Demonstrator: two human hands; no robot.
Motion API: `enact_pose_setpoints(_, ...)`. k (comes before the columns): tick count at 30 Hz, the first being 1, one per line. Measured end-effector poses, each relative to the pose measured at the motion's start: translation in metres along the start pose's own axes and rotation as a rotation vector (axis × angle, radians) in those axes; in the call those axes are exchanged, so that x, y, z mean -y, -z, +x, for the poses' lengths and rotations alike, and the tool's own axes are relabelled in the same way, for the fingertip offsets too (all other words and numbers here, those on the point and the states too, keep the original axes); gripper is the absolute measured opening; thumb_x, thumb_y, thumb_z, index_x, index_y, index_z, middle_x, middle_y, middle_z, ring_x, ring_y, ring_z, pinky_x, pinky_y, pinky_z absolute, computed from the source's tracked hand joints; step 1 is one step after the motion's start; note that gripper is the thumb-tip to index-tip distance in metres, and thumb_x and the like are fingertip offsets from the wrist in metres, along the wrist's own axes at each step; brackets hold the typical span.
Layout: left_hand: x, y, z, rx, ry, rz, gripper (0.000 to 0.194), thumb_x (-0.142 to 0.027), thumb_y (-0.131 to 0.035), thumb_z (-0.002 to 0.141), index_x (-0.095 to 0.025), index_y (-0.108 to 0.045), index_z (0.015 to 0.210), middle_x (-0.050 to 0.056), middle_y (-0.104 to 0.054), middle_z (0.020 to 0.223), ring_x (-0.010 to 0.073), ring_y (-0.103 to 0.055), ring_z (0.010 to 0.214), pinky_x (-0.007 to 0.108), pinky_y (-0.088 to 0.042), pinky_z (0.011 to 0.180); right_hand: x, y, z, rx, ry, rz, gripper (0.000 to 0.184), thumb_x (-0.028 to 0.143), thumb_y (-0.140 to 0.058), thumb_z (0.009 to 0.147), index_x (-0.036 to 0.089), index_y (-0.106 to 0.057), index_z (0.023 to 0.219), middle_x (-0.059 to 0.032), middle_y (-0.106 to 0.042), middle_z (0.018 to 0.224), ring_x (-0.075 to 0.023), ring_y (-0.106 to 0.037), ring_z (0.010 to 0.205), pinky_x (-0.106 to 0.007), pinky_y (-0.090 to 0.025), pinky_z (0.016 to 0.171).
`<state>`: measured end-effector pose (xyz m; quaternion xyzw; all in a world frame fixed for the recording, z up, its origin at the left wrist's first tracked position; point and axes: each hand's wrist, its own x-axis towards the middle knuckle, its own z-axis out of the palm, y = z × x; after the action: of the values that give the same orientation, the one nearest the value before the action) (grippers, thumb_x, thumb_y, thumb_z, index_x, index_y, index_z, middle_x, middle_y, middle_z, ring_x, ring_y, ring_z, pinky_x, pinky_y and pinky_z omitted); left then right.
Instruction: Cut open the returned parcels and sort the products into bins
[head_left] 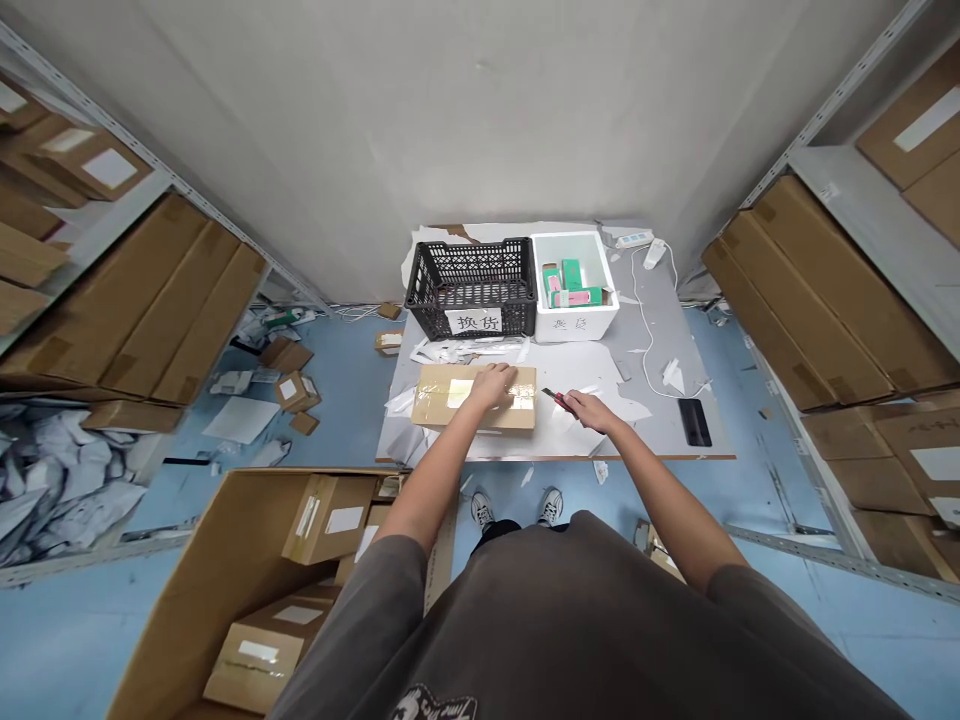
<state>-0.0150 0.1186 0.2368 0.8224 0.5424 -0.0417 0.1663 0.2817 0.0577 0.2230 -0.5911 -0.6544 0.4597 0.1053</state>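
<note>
A taped brown cardboard box (pixel 435 395) lies lengthwise near the front edge of the table, with a pale label on its top. My left hand (pixel 493 386) rests on top of this box, fingers lying over its upper face toward the right end. Just right of the box, my right hand (pixel 590 410) is wrapped round a red utility knife (pixel 559 399). The knife's dark tip points left toward the box's right end, with a small gap between them.
Behind the box stand a black plastic crate (pixel 472 322) and a white foam box (pixel 585 325) holding several green-and-pink packages. A phone (pixel 694 422) and a white cable lie at the table's right. A large open carton (pixel 180 560) with boxes stands lower left; loaded shelves flank both sides.
</note>
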Motion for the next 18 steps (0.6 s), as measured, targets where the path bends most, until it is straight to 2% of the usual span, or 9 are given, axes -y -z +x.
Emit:
enact_pose_setpoints(5, -0.012, -0.005, 0.020, 0.075, -0.070, 0.110, 0.062, -0.024, -0.079, 0.081, -0.021, -0.060, 0.141, 0.017, -0.059, 0.146, 0.0352, -0.051, 0.138, 0.046, -0.045, 0.112, 0.005, -0.010, 0.000, -0.030, 0.066, -0.190, 0.026, 0.045, -0.050, 0.106, 0.028, -0.068, 0.112, 0.0004, -0.071, 0.085, -0.0206, -0.064, 0.080, -0.026, -0.040, 0.067)
enact_pose_setpoints(8, -0.012, -0.013, 0.024, 0.094, -0.112, 0.139, 0.071, -0.022, -0.075, 0.082, -0.017, -0.052, 0.149, 0.023, -0.052, 0.156, 0.0383, -0.048, 0.142, 0.050, -0.044, 0.113, 0.003, -0.013, 0.002, -0.058, 0.153, -0.267, 0.021, 0.040, -0.056, 0.105, 0.028, -0.069, 0.118, -0.0025, -0.073, 0.100, -0.0218, -0.065, 0.091, -0.027, -0.041, 0.074)
enact_pose_setpoints(12, -0.002, -0.025, 0.020, 0.035, -0.156, 0.131, 0.064, -0.023, -0.058, 0.093, -0.014, -0.046, 0.155, 0.027, -0.042, 0.166, 0.0413, -0.042, 0.151, 0.058, -0.038, 0.118, -0.001, -0.014, 0.011, -0.058, 0.240, -0.393, 0.022, 0.036, -0.057, 0.106, 0.027, -0.069, 0.122, -0.0064, -0.069, 0.113, -0.0229, -0.064, 0.101, -0.028, -0.043, 0.079)
enact_pose_setpoints(15, 0.008, -0.039, 0.012, -0.017, -0.202, 0.073, 0.061, -0.023, -0.049, 0.097, -0.009, -0.045, 0.156, 0.029, -0.041, 0.167, 0.0393, -0.032, 0.160, 0.059, -0.030, 0.126, -0.002, -0.014, 0.019, -0.078, 0.253, -0.475, 0.023, 0.037, -0.057, 0.108, 0.027, -0.069, 0.124, -0.0079, -0.066, 0.114, -0.0236, -0.063, 0.102, -0.029, -0.043, 0.079)
enact_pose_setpoints(18, 0.016, -0.052, 0.005, -0.042, -0.248, 0.003, 0.062, -0.022, -0.046, 0.097, -0.007, -0.044, 0.158, 0.029, -0.042, 0.167, 0.0367, -0.031, 0.162, 0.061, -0.024, 0.131, -0.003, -0.014, 0.024, -0.124, 0.275, -0.535, 0.024, 0.037, -0.055, 0.109, 0.027, -0.071, 0.124, -0.0095, -0.063, 0.113, -0.0248, -0.060, 0.102, -0.030, -0.042, 0.079)
